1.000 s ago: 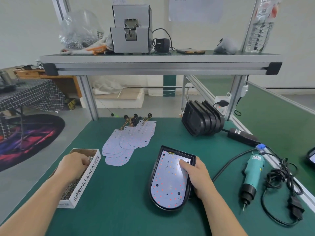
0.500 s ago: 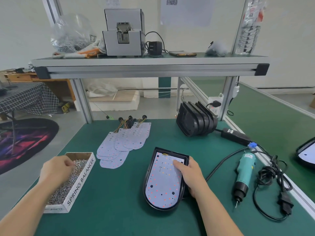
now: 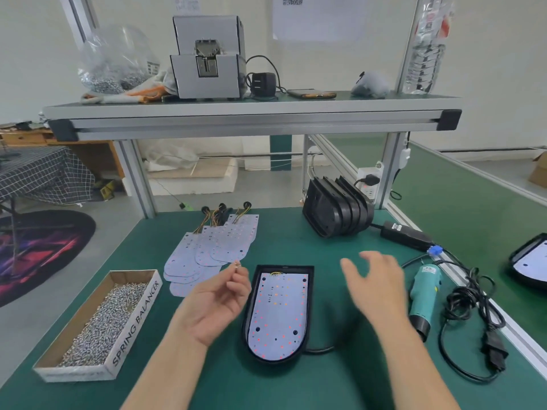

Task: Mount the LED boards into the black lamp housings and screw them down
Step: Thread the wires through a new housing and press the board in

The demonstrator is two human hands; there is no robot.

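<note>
here a green mat (image 3: 296, 389) covers the bench, with a grey shelf (image 3: 251, 113) across the upper frame and pale walls behind. a cardboard box (image 3: 136, 324) of screws sits lower left, loose led boards (image 3: 213, 247) fan out left of centre, stacked black housings (image 3: 337, 213) stand right of centre, and a teal electric screwdriver (image 3: 424, 294) lies at right. at centre one housing (image 3: 310, 291) lies flat with a led board (image 3: 278, 312) seated inside. the left hand (image 3: 216, 303), palm up just left of it, pinches a small screw (image 3: 236, 264) at its fingertips. the right hand (image 3: 376, 285), blurred, hovers with fingers spread, holding nothing, between housing and screwdriver.
</note>
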